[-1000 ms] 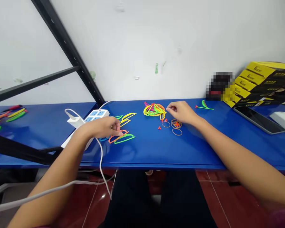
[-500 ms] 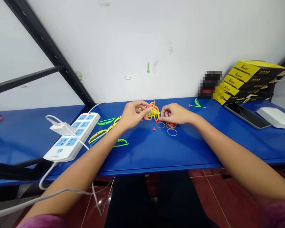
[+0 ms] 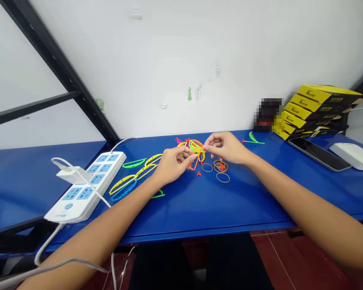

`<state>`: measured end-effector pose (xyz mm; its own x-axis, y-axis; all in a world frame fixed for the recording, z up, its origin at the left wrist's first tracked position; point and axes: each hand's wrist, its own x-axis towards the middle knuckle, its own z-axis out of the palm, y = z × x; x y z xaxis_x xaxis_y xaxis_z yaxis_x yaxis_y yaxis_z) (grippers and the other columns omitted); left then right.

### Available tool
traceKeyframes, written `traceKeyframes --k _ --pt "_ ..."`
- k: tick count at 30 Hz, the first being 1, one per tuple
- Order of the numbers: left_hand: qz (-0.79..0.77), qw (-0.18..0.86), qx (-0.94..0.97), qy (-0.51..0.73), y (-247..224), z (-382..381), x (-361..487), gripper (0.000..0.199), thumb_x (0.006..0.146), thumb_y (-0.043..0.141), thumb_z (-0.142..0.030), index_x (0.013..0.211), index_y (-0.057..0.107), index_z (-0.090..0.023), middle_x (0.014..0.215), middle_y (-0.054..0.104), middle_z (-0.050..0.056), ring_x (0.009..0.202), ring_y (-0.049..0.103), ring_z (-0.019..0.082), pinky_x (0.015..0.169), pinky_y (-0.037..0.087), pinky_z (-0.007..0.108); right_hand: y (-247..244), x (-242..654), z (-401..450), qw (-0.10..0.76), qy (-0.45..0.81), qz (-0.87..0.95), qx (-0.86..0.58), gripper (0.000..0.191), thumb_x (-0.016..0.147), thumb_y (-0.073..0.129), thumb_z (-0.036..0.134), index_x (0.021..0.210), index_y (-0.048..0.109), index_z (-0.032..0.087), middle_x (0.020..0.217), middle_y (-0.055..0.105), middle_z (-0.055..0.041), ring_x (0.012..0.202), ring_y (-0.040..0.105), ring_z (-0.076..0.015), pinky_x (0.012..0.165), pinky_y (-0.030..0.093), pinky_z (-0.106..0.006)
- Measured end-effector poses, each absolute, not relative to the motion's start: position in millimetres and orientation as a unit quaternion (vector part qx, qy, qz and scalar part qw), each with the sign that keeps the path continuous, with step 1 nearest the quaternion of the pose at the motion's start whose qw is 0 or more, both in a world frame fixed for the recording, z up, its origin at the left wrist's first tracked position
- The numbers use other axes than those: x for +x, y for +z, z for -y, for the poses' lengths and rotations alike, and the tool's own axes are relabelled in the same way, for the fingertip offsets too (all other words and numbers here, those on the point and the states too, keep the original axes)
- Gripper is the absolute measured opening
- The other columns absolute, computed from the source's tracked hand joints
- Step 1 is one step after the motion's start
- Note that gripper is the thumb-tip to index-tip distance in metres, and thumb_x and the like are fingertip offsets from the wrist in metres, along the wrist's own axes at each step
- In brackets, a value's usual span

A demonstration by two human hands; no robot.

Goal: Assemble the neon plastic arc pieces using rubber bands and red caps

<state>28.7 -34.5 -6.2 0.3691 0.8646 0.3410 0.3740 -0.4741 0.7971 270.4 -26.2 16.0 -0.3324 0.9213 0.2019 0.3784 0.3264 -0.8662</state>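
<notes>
A tangled pile of neon plastic pieces (image 3: 191,148) in yellow, orange, green and pink lies on the blue bench top (image 3: 245,197). My left hand (image 3: 173,165) touches its lower left side, and my right hand (image 3: 225,148) has its fingertips at its right side. Whether either hand grips a piece is hidden. Below my right hand lie several tan rubber bands (image 3: 220,167), with a small red plastic piece (image 3: 199,173) beside them. Left of my left hand lie curved yellow, blue and green plastic arcs (image 3: 122,184).
A white power strip (image 3: 84,189) with a plugged-in charger lies at the left, its cable running off the bench's front edge. Stacked yellow boxes (image 3: 316,108), a phone (image 3: 319,155) and a white box (image 3: 353,156) stand at the right. A black metal strut (image 3: 57,68) crosses the upper left.
My left hand has come from the plastic arcs to the pile. Both hands have stayed at the pile since the middle frame, and the view has swung left.
</notes>
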Motion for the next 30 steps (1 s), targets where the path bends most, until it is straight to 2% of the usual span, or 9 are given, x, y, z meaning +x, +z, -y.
traceKeyframes --k 4,7,12,22,26,30 --pt "-0.402 0.298 0.773 0.39 -8.8 34.8 28.9 0.032 0.093 0.074 -0.05 0.093 0.071 -0.019 0.073 0.075 0.002 0.059 0.075 0.019 0.053 0.052 0.023 19.8 262.0 31.1 0.449 0.415 0.673 -0.416 0.028 0.087 0.079 0.037 0.107 0.069 0.019 0.08 0.068 -0.0022 0.066 0.065 -0.0158 0.044 0.047 -0.024" --pt "-0.396 0.293 0.774 0.399 -8.7 35.1 29.4 0.029 0.094 0.073 -0.048 0.092 0.07 -0.019 0.074 0.076 0.003 0.06 0.075 0.018 0.054 0.053 0.023 20.9 256.5 35.1 0.454 0.393 0.687 -0.409 0.033 0.093 0.073 0.039 0.12 0.072 0.021 0.087 0.07 -0.003 0.064 0.063 -0.0145 0.046 0.051 -0.026" --pt "-0.399 0.288 0.773 0.401 -9.0 34.9 29.6 0.029 0.093 0.073 -0.047 0.093 0.071 -0.019 0.072 0.076 0.002 0.058 0.073 0.017 0.054 0.052 0.023 17.5 250.8 39.5 0.457 0.34 0.709 -0.416 0.028 0.091 0.075 0.042 0.106 0.077 0.018 0.089 0.076 -0.0069 0.07 0.066 -0.0171 0.053 0.053 -0.028" --pt "-0.394 0.347 0.738 0.424 -7.0 35.9 31.5 0.037 0.089 0.078 -0.054 0.093 0.071 -0.018 0.08 0.079 0.005 0.059 0.074 0.017 0.056 0.057 0.024 17.7 245.5 43.7 0.492 0.313 0.698 -0.416 0.023 0.086 0.08 0.039 0.097 0.078 0.019 0.088 0.079 -0.0069 0.068 0.067 -0.0171 0.06 0.055 -0.031" --pt "-0.402 0.367 0.72 0.431 -4.9 37.3 32.2 0.042 0.086 0.081 -0.058 0.091 0.07 -0.018 0.079 0.078 0.005 0.059 0.074 0.018 0.054 0.058 0.025 18.6 245.2 45.3 0.492 0.318 0.692 -0.422 0.026 0.086 0.081 0.043 0.097 0.079 0.019 0.087 0.079 -0.0075 0.069 0.068 -0.0185 0.059 0.055 -0.032" --pt "-0.404 0.374 0.71 0.44 -2.9 38.4 32.8 0.038 0.086 0.081 -0.054 0.09 0.07 -0.018 0.078 0.077 0.004 0.058 0.073 0.017 0.054 0.058 0.024 16.7 244.9 46.0 0.492 0.308 0.699 -0.418 0.03 0.085 0.082 0.044 0.101 0.08 0.019 0.09 0.079 -0.0085 0.073 0.069 -0.0195 0.057 0.053 -0.031"
